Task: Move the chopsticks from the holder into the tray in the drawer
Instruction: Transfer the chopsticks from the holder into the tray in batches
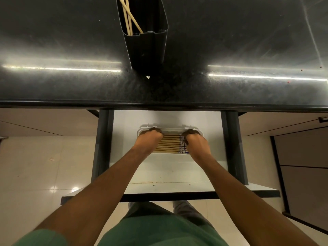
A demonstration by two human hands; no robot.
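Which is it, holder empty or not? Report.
Not empty: the holder stands upright on the counter, and a few chopsticks lean inside its left part.

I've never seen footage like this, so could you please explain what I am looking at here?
There is no machine: a person works bare-handed, and one camera on their head looks down past their arms. At the top is a dark counter with a black holder standing on it; a few chopsticks lean inside. Below, a drawer stands open, with a white tray in it holding a row of chopsticks side by side. The left hand and right hand lie over the two ends of that row, fingers curled downward. Whether they grip the sticks or the tray's rim is hidden.
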